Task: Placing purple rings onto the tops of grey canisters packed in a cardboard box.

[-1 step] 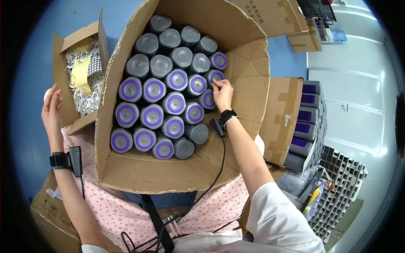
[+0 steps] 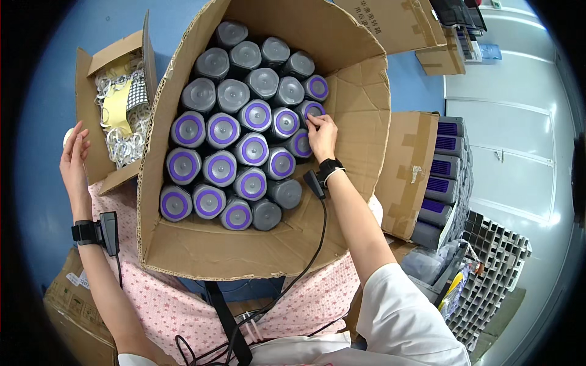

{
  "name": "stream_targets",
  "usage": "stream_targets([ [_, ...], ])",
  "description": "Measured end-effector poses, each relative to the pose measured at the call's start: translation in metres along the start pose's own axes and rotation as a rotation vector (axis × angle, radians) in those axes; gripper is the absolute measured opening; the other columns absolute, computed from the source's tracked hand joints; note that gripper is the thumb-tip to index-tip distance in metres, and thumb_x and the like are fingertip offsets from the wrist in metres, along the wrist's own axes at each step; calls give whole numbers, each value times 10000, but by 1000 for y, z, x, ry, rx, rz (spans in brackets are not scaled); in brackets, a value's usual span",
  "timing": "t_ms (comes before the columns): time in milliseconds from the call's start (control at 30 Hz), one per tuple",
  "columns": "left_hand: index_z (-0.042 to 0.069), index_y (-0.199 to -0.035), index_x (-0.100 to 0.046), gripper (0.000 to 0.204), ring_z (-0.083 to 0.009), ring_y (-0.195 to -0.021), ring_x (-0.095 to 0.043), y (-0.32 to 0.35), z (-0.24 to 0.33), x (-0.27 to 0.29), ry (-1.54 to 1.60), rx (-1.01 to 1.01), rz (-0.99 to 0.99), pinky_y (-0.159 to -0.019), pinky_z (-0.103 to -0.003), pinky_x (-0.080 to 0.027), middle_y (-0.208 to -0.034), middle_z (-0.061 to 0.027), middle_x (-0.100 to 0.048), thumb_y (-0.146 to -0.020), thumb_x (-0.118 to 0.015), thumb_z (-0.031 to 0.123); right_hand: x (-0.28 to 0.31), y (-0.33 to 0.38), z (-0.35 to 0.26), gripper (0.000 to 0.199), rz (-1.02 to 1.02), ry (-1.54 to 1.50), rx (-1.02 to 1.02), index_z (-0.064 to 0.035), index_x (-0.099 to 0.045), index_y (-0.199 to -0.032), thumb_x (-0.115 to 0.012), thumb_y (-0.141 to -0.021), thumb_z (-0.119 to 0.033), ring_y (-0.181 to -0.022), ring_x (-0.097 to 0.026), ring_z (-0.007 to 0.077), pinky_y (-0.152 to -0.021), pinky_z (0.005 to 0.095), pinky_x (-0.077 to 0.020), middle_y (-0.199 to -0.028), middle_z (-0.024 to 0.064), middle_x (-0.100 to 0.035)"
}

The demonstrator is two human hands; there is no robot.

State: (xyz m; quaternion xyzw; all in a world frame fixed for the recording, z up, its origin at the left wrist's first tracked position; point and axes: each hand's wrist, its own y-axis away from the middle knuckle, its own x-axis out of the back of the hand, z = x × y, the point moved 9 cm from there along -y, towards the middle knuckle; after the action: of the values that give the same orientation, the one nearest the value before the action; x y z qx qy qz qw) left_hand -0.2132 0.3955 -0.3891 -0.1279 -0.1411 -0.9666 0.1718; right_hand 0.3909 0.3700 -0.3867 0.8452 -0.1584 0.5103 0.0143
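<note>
Rows of grey rounded-sided canisters (image 2: 233, 96) stand in a large open cardboard box (image 2: 357, 116). Many have a purple ring (image 2: 255, 114) on the upper face; those at the back and two at the lower right show plain grey tops. My right hand (image 2: 323, 135) is inside the box, thumb and fingertips pinched at the purple ring on a canister (image 2: 313, 110) by the right side. What lies under the fingertips is partly hidden. Outside the box, at the left, my left hand (image 2: 75, 160) is curled around a white rounded object (image 2: 67, 138), mostly hidden behind the fingers.
A smaller carton (image 2: 88, 110) at the left holds many white rings (image 2: 125, 146) and a yellow strip (image 2: 116, 108). At the right stand another carton (image 2: 400, 177), stacked grey units with purple panels (image 2: 448, 146) and a grid-like tray (image 2: 494, 262). A black cable (image 2: 317, 250) runs from my right wrist.
</note>
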Motion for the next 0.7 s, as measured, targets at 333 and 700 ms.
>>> stream_targets([
  [333, 133, -1289, -535, 366, -93, -1010, -558, -2, 0, -5, -45, -3, -15, -940, -251, -427, -1185, -35, -598, -963, -475, 288, -3, -3, 7, 164, -19, 20, -26, -37, -715, -904, -690, -750, -89, -925, -597, 328, -829, 387, -471, -1007, 170, -617],
  [700, 122, -1299, -524, 355, -80, -974, -556, -2, 0, -7, -23, -8, -30, -911, -234, -431, -1182, -25, -595, -974, -454, 248, -1, -25, 20, 566, -184, 63, -109, -25, -575, -1177, -781, -663, -145, -1097, -534, 344, -938, 390, -440, -1191, 183, -546],
])
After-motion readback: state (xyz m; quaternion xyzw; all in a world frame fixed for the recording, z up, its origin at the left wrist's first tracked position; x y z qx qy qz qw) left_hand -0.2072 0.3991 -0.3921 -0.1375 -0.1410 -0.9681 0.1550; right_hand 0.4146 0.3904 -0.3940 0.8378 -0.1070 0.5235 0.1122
